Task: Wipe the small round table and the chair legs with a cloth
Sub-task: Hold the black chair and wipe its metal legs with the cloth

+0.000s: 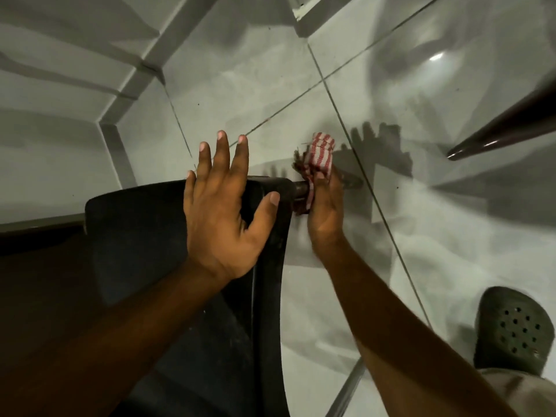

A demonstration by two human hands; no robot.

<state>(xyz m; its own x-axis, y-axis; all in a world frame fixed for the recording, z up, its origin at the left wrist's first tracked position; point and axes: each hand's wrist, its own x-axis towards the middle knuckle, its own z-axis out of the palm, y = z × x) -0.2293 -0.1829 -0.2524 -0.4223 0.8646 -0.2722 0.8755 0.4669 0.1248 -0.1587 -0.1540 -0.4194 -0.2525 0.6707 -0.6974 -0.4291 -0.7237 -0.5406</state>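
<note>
Lower right of the frame: a dark perforated clog (514, 329) planted on the pale tiled floor (240, 85). Lower centre: the black chair (144, 236), seen from above, filling the space between the two forearms. Middle of the frame: left hand (221, 212) spread wide, fingers splayed and holding nothing, palm pressed on the chair's top edge as if to steady it. Just to its right, right hand (326, 206) closed around a red-and-white striped cloth (320, 156), the cloth wrapped round the dark chair leg (301, 188) (only a short stub of it visible between seat and cloth). Leg's long axis pointing away from the chair toward centre right and down to the floor, foot end just past the fingers near a tile joint. Right hand plainly the nearer one, already on the leg; next stroke, probably, a slide along that axis toward the foot. Far right edge: another dark tapered leg (505, 127), untouched, well apart from both hands. No round table in sight.
</note>
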